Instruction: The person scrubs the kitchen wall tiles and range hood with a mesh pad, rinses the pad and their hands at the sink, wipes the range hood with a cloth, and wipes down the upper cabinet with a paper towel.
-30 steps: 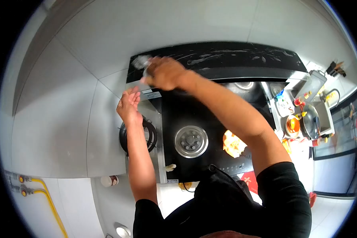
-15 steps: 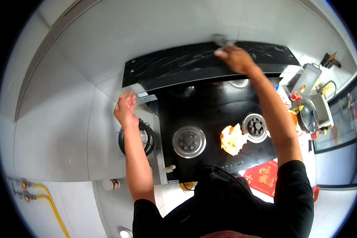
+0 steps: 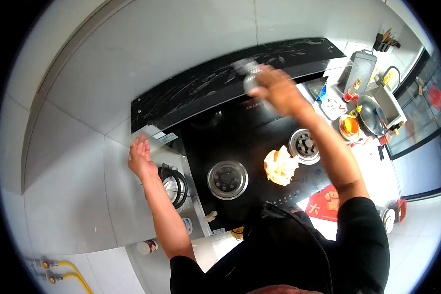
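My right hand, smeared by motion, is closed on a blurred grey-white wad that looks like a cleaning cloth. The wad is at the long glossy black panel, which has pale wet-looking streaks across it. Raised at the panel's left end, my left hand holds nothing visible; its fingers are loosely bent and apart. Whether they touch the panel's edge I cannot tell. Below the panel lies a black cooktop, with a crumpled yellow-orange cloth between its left burner and right burner.
A black coiled ring lies left of the cooktop, with a whitish scrap at the front corner. To the right are an orange bowl, a wok, bottles and a sink. A red mat lies near my body.
My right hand has moved left and down along the panel with the wad. The view has shifted and turned slightly. My left hand stays beside the panel's left end.
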`<action>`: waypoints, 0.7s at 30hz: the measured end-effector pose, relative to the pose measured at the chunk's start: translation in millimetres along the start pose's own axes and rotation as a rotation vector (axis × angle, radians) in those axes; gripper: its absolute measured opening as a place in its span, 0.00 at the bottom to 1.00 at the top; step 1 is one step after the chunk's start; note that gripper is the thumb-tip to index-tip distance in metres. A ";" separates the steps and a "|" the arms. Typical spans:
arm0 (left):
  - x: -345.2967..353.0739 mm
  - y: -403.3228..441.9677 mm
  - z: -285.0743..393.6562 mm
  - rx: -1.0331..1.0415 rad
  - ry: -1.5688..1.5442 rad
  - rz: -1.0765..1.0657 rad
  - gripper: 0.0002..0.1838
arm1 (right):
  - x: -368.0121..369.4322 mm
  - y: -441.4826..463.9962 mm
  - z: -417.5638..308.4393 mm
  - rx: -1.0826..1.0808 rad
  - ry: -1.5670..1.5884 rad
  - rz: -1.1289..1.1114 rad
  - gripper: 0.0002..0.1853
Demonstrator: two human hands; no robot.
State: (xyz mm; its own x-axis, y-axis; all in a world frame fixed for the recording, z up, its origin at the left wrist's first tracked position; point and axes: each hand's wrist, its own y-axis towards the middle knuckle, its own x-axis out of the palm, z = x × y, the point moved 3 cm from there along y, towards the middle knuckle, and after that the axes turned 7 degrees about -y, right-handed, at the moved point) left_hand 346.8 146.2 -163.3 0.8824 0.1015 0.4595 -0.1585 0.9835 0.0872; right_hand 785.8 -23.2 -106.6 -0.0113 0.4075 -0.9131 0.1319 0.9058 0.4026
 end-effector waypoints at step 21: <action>-5.7 7.1 -1.6 0.001 0.048 -0.044 0.24 | 21.3 0.6 -156.7 -0.219 0.147 0.177 0.45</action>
State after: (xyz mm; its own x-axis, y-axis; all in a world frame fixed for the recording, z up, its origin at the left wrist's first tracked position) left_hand 341.3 152.9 -166.7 0.9086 0.0654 0.4125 -0.1198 0.9870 0.1074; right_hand 630.3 4.2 -115.9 -0.1526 0.5586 -0.8153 -0.0721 0.8165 0.5729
